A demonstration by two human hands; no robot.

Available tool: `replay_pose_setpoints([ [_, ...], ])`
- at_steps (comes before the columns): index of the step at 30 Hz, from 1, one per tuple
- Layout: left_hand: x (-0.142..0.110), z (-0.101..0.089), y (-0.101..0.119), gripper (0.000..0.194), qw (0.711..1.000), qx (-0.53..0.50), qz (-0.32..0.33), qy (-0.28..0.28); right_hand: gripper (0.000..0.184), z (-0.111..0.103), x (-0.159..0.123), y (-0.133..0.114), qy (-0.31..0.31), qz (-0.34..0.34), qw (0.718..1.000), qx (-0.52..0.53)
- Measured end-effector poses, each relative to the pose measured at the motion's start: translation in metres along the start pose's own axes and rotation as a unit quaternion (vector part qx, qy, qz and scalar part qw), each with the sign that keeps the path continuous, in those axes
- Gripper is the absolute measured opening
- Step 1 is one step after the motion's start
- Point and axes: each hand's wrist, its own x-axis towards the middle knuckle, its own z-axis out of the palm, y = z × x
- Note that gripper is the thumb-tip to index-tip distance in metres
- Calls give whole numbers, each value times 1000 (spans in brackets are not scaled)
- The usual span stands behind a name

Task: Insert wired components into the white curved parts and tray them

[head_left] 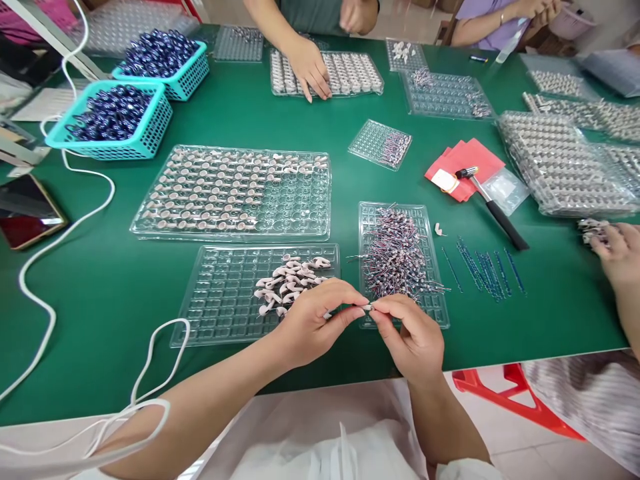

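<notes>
In front of my body, both hands meet fingertip to fingertip above the near edge of a clear tray (pixel 367 220) heaped with tiny components on thin wire leads (pixel 397 250). My left hand (pixel 320 319) is closed in a pinch on a small white piece (pixel 368 307), mostly covered by the fingers. Against its other end presses my right hand (pixel 413 333), thumb and forefinger together; what they grip is too small to make out. Beside my left hand, curved white plastic pieces shaped like earbud shells (pixel 287 283) lie piled in another clear tray (pixel 220 293).
Beyond stands a larger tray (pixel 300 207) partly filled with rows of white pieces. Two turquoise baskets (pixel 150 137) hold dark blue parts. To the right are a hammer (pixel 500 217), red packets (pixel 467 163) and blue strips (pixel 483 273). A co-worker's hand (pixel 623 257) works at the right edge.
</notes>
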Motion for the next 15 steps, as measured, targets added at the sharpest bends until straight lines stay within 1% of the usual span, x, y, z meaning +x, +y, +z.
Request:
replay_pose_setpoints([
  [15,-3,4,-5,24,997,17,69,29,28,0,1,-1,-12,9,999,29],
])
